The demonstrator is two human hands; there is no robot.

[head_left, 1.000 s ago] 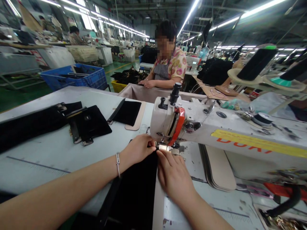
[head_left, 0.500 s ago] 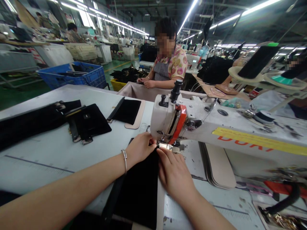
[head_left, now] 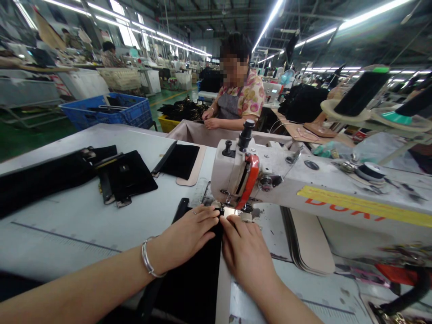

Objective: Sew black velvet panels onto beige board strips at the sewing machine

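Under the head of the white sewing machine (head_left: 224,168) lies a long black fabric panel (head_left: 192,288) with a pale backing strip (head_left: 223,283) along its right edge. My left hand (head_left: 191,234), a silver bangle at its wrist, lies flat on the panel, fingers stretched towards the presser foot. Beside it my right hand (head_left: 248,252) rests on the panel's right edge, fingers extended and slightly bent, tips close to the lit needle area. Its thumb is partly hidden. A dark strip (head_left: 180,209) runs along the panel's left side, partly covered by my left forearm.
Black fabric pieces (head_left: 126,175) lie on the left of the table, with a black piece on a pale board (head_left: 191,175) behind. Stacked pale boards (head_left: 313,243) stand under the machine arm. Across the table sits a co-worker (head_left: 236,99); a blue crate (head_left: 108,112) is back left.
My left hand has opened from a pinch near the needle and flattened on the panel, its wrist shifting left and down. My right hand stays nearly in place. The view has tilted slightly.
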